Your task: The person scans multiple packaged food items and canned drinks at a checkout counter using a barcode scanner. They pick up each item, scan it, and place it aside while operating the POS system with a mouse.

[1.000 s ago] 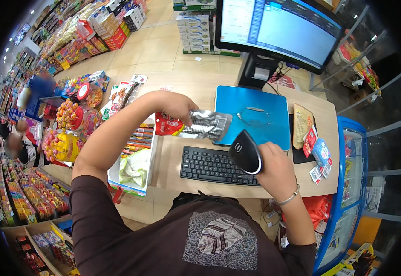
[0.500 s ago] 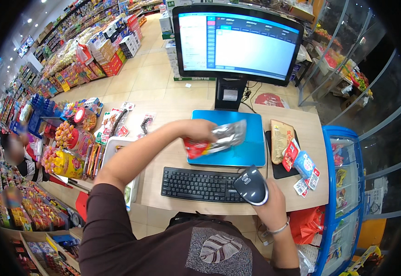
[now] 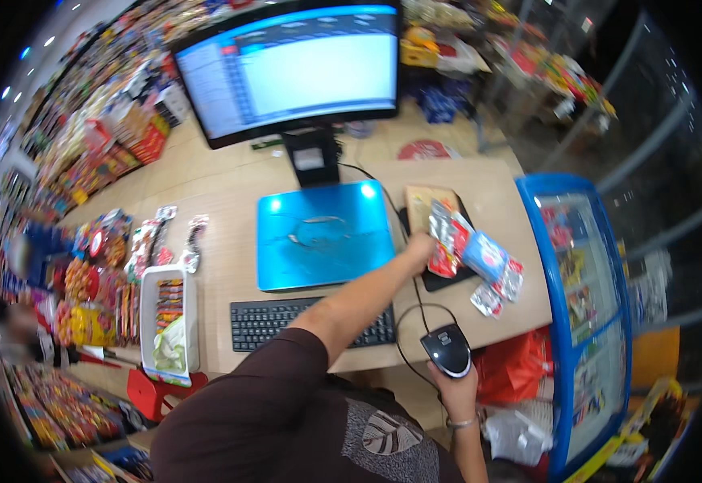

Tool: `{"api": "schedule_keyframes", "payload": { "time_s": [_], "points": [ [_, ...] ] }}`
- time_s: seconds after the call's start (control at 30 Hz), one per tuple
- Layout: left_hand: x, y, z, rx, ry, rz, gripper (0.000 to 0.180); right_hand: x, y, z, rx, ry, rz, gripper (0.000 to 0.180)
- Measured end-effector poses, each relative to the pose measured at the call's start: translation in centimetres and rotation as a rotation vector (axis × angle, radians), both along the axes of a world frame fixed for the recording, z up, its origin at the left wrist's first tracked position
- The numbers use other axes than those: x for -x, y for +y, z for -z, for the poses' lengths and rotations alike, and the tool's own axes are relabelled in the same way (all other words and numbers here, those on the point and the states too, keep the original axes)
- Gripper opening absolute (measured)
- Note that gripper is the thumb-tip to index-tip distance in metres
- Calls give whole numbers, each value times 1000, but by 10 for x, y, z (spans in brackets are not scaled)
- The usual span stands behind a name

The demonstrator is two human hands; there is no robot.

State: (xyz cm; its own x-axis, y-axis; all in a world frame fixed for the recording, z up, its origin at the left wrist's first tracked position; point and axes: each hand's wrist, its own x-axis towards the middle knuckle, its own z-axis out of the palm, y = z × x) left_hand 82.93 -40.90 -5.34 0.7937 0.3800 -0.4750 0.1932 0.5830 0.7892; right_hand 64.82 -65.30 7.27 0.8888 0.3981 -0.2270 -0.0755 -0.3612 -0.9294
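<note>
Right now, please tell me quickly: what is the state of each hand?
Left hand: closed, holding a red-and-silver packet at its edge.
Right hand: closed, holding a black handheld scanner.

Right of centre, packet (image 3: 443, 256) is showing silver and red; lower right, scanner (image 3: 447, 349) is showing black; bottom, brown shirt (image 3: 238, 410) is bearing a striped leaf.

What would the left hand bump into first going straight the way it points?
Probably the red and silver packet right at the left hand; how high both are above the black mat is hard to tell.
</note>
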Motion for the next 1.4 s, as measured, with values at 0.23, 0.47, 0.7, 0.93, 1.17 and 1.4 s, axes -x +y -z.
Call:
{"api": "schedule_keyframes", "payload": {
  "time_s": [0.23,0.47,0.7,0.93,1.17,1.4],
  "points": [
    [27,28,17,-734,80,240,59,-6,0,14,-92,31,-13,35],
    [204,120,-100,-890,-150,166,43,-12,35,18,-77,-81,-67,26],
    [417,386,-78,-1346,861,-129,38,14,126,-12,-60,-16,-212,29],
    [460,485,8,-1103,1165,4,45,71,200,-8,15,-8,-356,42],
    [506,544,0,-1176,1228,-17,45,105,216,1,142,-50,-320,46],
    [557,549,8,-1306,1382,754,33,114,227,24,147,-43,-333,35]
  ]
}}
